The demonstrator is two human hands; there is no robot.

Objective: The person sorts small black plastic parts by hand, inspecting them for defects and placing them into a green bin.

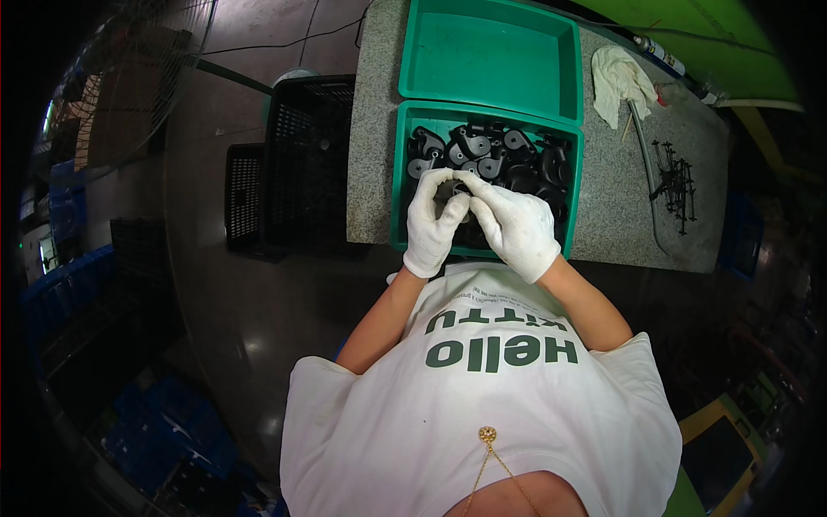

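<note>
My left hand (pixel 431 226) and my right hand (pixel 519 227), both in white gloves, meet over the near part of a green bin (pixel 402 164). Between their curled fingers is a small dark grey part (pixel 453 191), mostly covered by the gloves; it resembles the pieces below. Thumbs and fingertips of both hands close around it. Under and beyond the hands, the bin holds many black and grey caster-like parts (pixel 517 142), each with a rounded grey face, heaped loosely. Some of the heap is hidden beneath my gloves.
A second green bin (pixel 491 56) adjoins the far side on the speckled grey table (pixel 373 129). At right lie a white cloth (pixel 618 76), a metal rod (pixel 644 159) and a black spiky rack (pixel 674 188). Black crates (pixel 308 164) stand left of the table. A spray can (pixel 662 56) is far right.
</note>
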